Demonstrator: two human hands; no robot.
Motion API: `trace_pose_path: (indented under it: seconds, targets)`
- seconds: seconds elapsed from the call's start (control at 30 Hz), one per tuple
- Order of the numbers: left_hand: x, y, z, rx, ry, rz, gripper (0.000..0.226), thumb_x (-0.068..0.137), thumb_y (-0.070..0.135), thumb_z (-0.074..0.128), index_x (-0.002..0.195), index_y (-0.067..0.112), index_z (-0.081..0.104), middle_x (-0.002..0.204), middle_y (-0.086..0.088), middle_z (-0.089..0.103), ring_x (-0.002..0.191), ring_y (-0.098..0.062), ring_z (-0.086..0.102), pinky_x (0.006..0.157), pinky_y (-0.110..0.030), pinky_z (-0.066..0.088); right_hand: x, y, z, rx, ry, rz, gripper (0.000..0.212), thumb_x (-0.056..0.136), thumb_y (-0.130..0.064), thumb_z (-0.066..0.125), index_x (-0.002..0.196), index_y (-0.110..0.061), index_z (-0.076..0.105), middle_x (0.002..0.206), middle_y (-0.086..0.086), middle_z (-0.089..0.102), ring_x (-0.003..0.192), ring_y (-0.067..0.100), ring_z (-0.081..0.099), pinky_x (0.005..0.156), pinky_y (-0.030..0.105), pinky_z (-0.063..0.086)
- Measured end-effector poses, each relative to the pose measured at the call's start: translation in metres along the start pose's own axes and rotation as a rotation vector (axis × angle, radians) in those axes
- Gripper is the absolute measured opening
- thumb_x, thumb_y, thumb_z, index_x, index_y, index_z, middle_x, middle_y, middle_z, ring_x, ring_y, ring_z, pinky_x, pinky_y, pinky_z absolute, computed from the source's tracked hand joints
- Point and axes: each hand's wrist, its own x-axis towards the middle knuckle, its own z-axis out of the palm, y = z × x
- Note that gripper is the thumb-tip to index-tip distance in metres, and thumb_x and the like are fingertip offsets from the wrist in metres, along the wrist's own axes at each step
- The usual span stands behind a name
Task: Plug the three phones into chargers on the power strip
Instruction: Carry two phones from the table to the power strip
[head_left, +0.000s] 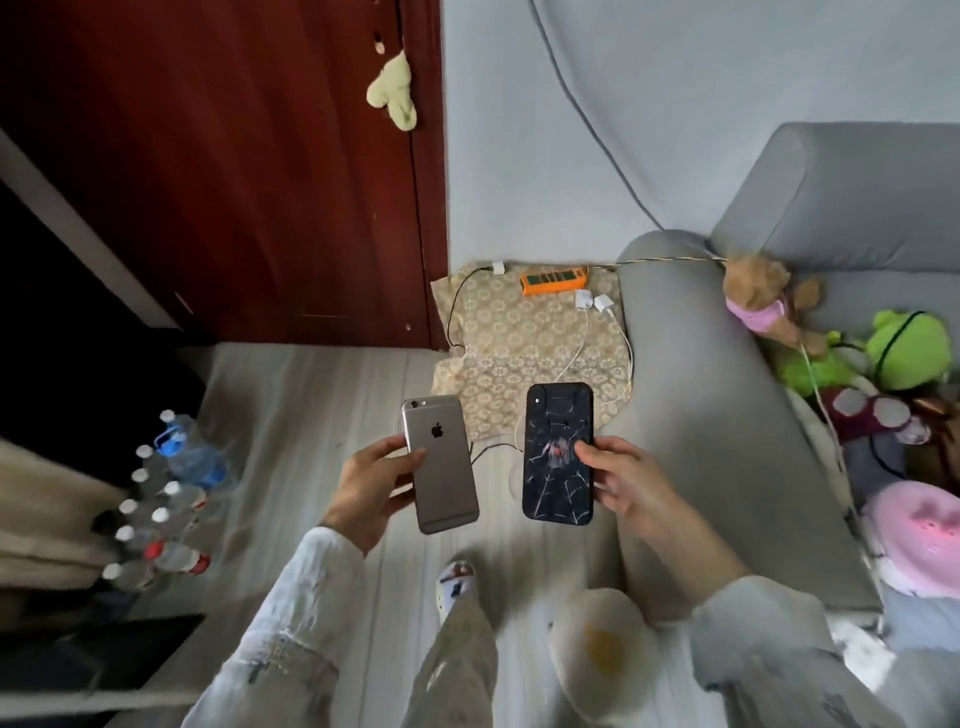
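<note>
Left hand (375, 483) grips a grey phone (441, 462), right hand (626, 480) a dark-cased phone (558, 452), backs upward, apparently being carried towards the orange power strip (554, 280) at 12 o'clock, chargers (592, 301) unplugged beside it; third phone unseen

Single head-worn view: looks forward and down, close over both hands, toward floor (322, 395), wall corner and sofa arm (675, 364).

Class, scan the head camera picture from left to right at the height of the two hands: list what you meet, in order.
Water bottles → left hand → grey phone → dark phone with the web pattern → right hand → sofa armrest → pink plush.
</note>
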Motion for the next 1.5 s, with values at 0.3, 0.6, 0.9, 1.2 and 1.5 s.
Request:
trace_pose_path:
  seconds: [0.3,0.6,0.9,1.2,1.5]
  targets:
    - [0.147,0.069,0.053,0.047,0.020,-0.081,0.031,0.085,-0.002,0.055,0.116,0.004,0.057,0.084,-0.009,0.065,0.074,-0.021,0.061,0.063,-0.029,0.049,0.149,-0.071,0.016,0.015,0.051,0.083,0.012,0.080,-0.003,0.066,0.091,-0.007,0.064,0.088,0.010,0.069,0.068,0.015,0.069,0.057,0.025,0.055]
    - [0.278,0.073,0.127,0.051,0.150,-0.178,0.026,0.084,-0.003,0.057,0.108,0.007,0.055,0.081,-0.007,0.063,0.068,-0.019,0.059,0.058,-0.027,0.049,0.289,-0.114,-0.011,0.012,0.076,0.226,0.022,0.080,-0.002,0.066,0.102,-0.003,0.060,0.103,0.014,0.067,0.087,0.024,0.066,0.068,0.029,0.053]
    - [0.436,0.022,0.213,0.108,0.291,-0.275,0.021,0.084,-0.007,0.055,0.099,0.007,0.052,0.072,-0.005,0.057,0.062,-0.017,0.054,0.059,-0.027,0.045,0.468,-0.101,-0.054,-0.152,0.103,0.372,0.023,0.081,0.000,0.065,0.103,-0.004,0.058,0.111,0.019,0.065,0.089,0.029,0.065,0.077,0.036,0.056]
    - [0.566,-0.018,0.237,0.307,0.335,-0.286,0.031,0.078,-0.004,0.062,0.107,0.007,0.059,0.085,-0.014,0.063,0.073,-0.024,0.058,0.069,-0.036,0.051,0.591,-0.068,-0.061,-0.239,0.070,0.378,0.030,0.081,-0.001,0.065,0.111,-0.001,0.060,0.109,0.016,0.066,0.077,0.021,0.066,0.052,0.025,0.053]
    - [0.605,-0.026,0.245,0.525,0.341,-0.185,0.030,0.086,0.008,0.056,0.116,0.007,0.058,0.108,-0.013,0.066,0.097,-0.030,0.062,0.090,-0.045,0.052,0.627,-0.058,-0.048,-0.563,0.025,0.220,0.024,0.088,-0.012,0.059,0.109,-0.004,0.066,0.103,0.009,0.068,0.089,0.022,0.062,0.072,0.030,0.049]
